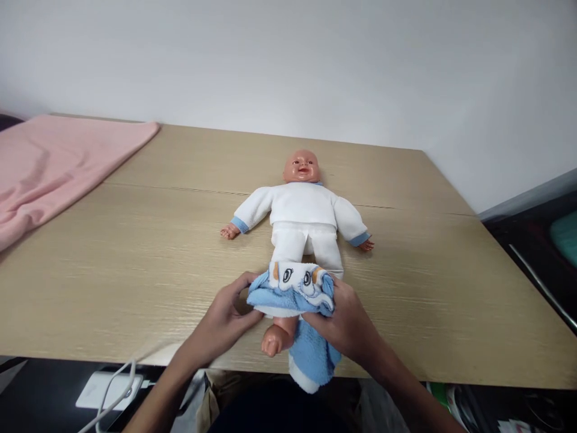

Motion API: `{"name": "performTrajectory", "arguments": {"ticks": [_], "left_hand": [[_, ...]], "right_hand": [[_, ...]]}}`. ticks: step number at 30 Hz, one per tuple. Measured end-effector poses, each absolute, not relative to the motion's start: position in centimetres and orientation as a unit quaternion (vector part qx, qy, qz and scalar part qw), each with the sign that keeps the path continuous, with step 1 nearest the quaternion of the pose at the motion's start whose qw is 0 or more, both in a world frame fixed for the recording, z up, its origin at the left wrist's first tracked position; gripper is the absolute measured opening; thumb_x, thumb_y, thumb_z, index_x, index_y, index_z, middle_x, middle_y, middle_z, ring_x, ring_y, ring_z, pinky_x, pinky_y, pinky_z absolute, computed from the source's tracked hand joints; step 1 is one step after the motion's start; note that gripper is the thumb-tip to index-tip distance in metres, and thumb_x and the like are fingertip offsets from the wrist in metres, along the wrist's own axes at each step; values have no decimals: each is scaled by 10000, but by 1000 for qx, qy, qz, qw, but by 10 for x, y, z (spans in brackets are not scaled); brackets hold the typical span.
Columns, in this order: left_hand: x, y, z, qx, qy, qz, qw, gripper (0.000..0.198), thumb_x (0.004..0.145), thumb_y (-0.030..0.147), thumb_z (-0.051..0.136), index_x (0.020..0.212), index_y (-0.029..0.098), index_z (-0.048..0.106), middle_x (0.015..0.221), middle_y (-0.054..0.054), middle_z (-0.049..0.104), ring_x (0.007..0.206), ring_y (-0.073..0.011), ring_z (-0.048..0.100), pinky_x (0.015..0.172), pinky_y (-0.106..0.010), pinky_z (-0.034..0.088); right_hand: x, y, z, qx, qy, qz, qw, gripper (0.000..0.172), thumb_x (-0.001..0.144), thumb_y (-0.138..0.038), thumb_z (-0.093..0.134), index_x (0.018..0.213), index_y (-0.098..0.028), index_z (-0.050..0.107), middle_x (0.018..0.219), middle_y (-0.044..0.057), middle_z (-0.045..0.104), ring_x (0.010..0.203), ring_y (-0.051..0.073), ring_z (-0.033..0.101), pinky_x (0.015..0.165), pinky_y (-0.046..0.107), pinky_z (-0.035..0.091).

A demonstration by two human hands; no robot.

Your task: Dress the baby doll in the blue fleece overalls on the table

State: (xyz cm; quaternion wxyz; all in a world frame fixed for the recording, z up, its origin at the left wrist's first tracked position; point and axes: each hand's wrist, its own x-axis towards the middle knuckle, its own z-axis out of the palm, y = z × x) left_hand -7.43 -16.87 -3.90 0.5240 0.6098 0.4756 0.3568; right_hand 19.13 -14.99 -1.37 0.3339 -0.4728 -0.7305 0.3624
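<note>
A baby doll (pixel 303 201) in a white top with blue cuffs and white bottoms lies face up, its head away from me. Bunched around its lower legs is a blue and white fleecy garment (pixel 293 291) with stitched eyes, probably trousers. My left hand (pixel 225 313) pinches the left edge of this garment between thumb and fingers. On the opposite edge, my right hand (pixel 345 319) is closed, thumb in front. One bare doll foot (pixel 276 338) sticks out below the bunched cloth. The other foot is hidden, and a blue leg of the garment (pixel 313 355) hangs past the table edge there.
A pink blanket (pixel 58 162) covers the left part of the wooden table (pixel 157 270). Below the front edge at left are a white device (pixel 108 390) and a white cable (pixel 128 385). A wall (pixel 288 72) stands behind the table, and a dark object (pixel 541 246) is at right.
</note>
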Motion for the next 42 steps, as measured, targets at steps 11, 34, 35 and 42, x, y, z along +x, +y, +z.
{"name": "performTrajectory", "arguments": {"ticks": [11,34,35,42], "left_hand": [[-104,-128,-36,615,443,288,585,393,903,476,910,1182,230,780,1168,-81,796,1207,-321,728,1109,-452,592],[-3,-28,34,818,149,80,550,133,937,327,735,1002,222,784,912,-4,758,853,-223,703,782,-296,571],[-3,-26,31,815,144,82,556,164,945,339,735,1035,208,777,969,-19,771,923,-233,718,841,-303,587],[-3,-24,17,758,87,-45,645,538,795,466,1001,1210,202,783,1154,-48,843,1029,-281,776,919,-361,653]], "right_hand": [[215,-143,12,-398,-809,399,170,595,985,-387,803,1534,-234,633,1598,134,680,1529,338,607,1313,483,472],[242,-174,16,-499,-681,488,220,390,1063,-512,708,1325,-225,669,1116,31,787,978,233,735,879,325,587],[243,-175,16,-486,-686,501,206,424,1027,-541,756,1297,-219,701,1115,33,790,976,239,730,877,326,589],[257,-165,6,-486,-625,550,265,529,1033,-699,698,1226,-217,796,1127,62,805,1033,279,730,943,381,617]]}}
